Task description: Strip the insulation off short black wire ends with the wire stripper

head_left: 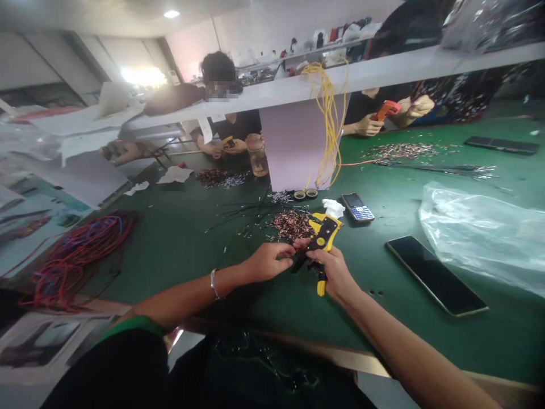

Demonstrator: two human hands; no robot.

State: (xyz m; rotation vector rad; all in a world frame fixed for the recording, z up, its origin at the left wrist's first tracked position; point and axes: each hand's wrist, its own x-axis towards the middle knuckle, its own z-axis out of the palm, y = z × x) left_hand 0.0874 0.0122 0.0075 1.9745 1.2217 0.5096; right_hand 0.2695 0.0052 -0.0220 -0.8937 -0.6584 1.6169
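Observation:
My right hand [334, 270] is wrapped round the handles of a yellow and black wire stripper [322, 240], its jaw end pointing up and away from me. Close by on the left, my left hand [272, 261] has its fingers curled in toward the thumb near the tool. Whatever lies between those fingertips is too small to make out. Just beyond both hands is a heap of short copper-coloured pieces [292, 225]. Thin dark wires [251, 207] spread over the green table [238, 318] behind and left of this heap.
A smartphone [436, 275], a keypad phone [357, 208] and a clear plastic bag [485, 233] lie to the right. Red and blue wire coils [85, 250] rest at left. Yellow wires [327, 125] hang from a raised shelf [289, 91]. Two co-workers' hands hold tools across the table.

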